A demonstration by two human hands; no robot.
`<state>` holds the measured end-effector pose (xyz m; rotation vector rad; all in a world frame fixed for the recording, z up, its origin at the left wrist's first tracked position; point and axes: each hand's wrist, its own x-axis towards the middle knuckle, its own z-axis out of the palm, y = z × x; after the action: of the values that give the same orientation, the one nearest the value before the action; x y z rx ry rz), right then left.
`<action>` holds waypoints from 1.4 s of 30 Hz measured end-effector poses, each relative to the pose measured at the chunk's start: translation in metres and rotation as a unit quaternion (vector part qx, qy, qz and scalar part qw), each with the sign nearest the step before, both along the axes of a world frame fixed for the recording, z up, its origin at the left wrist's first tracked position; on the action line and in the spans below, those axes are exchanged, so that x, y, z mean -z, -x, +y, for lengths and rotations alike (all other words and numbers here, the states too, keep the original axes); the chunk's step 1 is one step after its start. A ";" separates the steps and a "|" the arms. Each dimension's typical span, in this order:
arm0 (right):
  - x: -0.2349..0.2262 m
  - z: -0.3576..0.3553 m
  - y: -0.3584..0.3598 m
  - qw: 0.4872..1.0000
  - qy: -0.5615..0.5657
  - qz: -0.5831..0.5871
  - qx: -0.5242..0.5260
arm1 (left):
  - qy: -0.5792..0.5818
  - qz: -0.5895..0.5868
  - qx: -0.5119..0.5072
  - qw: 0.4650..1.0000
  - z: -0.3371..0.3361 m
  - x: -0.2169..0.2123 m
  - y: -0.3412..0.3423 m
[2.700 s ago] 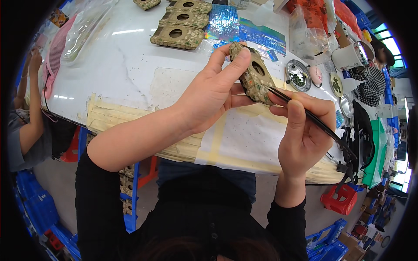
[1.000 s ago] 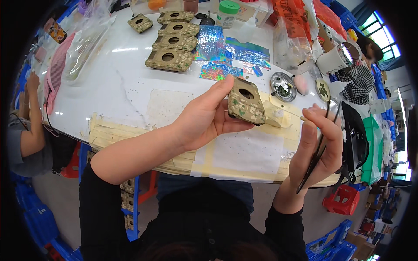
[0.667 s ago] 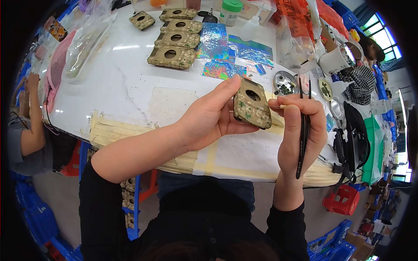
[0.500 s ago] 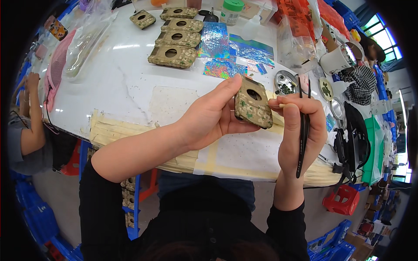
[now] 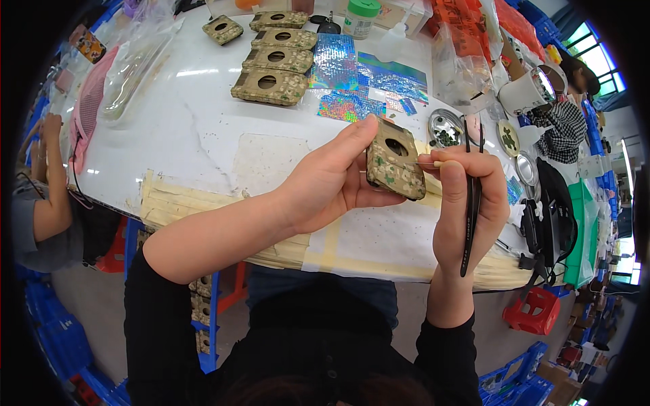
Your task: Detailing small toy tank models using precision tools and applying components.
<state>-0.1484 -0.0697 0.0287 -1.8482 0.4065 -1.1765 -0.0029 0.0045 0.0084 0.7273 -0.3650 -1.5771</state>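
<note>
My left hand [image 5: 332,172] grips a camouflage-patterned model tank hull [image 5: 391,174] by its edges, tilted above the table, its round hole facing up. In my right hand [image 5: 472,196], thumb and forefinger pinch a thin needle-like tool [image 5: 425,164], whose fine tip points at the hull just below the hole. Whether the tip touches the surface is too small to tell. Black tweezers [image 5: 470,230] are tucked in the same hand, their prongs pointing away from me. Several matching hulls [image 5: 269,86] stand in a row beyond my hands, and one more hull [image 5: 222,30] lies to their left.
Shiny holographic sheets [image 5: 391,76] lie beside the hull row. A round metal dish [image 5: 445,128] holds small dark green bits. White paper [image 5: 379,243] covers the table's taped near edge. A green-lidded jar [image 5: 359,19] stands at the back. Another person's arm [image 5: 54,176] shows at left.
Very little differs: the hull and both hands stay in nearly the same place, with the needle-like tool still against or close to the hull. The whole view shifts slightly.
</note>
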 end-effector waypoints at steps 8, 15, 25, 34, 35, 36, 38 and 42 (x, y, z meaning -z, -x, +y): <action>0.002 -0.013 0.024 0.990 0.008 -0.048 0.136 | 0.010 0.000 -0.001 1.000 -0.001 0.002 -0.002; 0.016 -0.029 0.042 0.892 0.313 0.178 0.273 | 0.018 -0.021 -0.024 0.999 -0.004 0.004 -0.003; 0.020 -0.025 0.072 0.932 0.233 0.215 0.178 | 0.021 -0.030 -0.052 0.998 -0.006 0.007 -0.005; 0.034 0.010 0.113 0.982 -0.095 0.152 0.059 | 0.024 -0.026 -0.056 0.998 -0.006 0.011 -0.003; 0.040 0.010 0.115 0.984 -0.122 0.126 0.034 | 0.026 -0.025 -0.055 0.998 -0.006 0.011 -0.003; 0.044 0.010 0.115 0.986 -0.105 0.123 0.025 | 0.024 -0.027 -0.057 0.998 -0.006 0.011 -0.003; 0.050 0.008 0.113 0.990 -0.072 0.117 0.006 | 0.020 -0.031 -0.059 0.998 -0.007 0.011 -0.004; 0.053 0.011 0.099 0.991 -0.049 0.127 -0.001 | 0.020 -0.026 -0.064 0.997 -0.007 0.011 -0.004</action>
<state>-0.2476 -0.0590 -0.0248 -1.9174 0.5939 -0.9053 0.0013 -0.0027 -0.0031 0.7472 -0.3811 -1.4292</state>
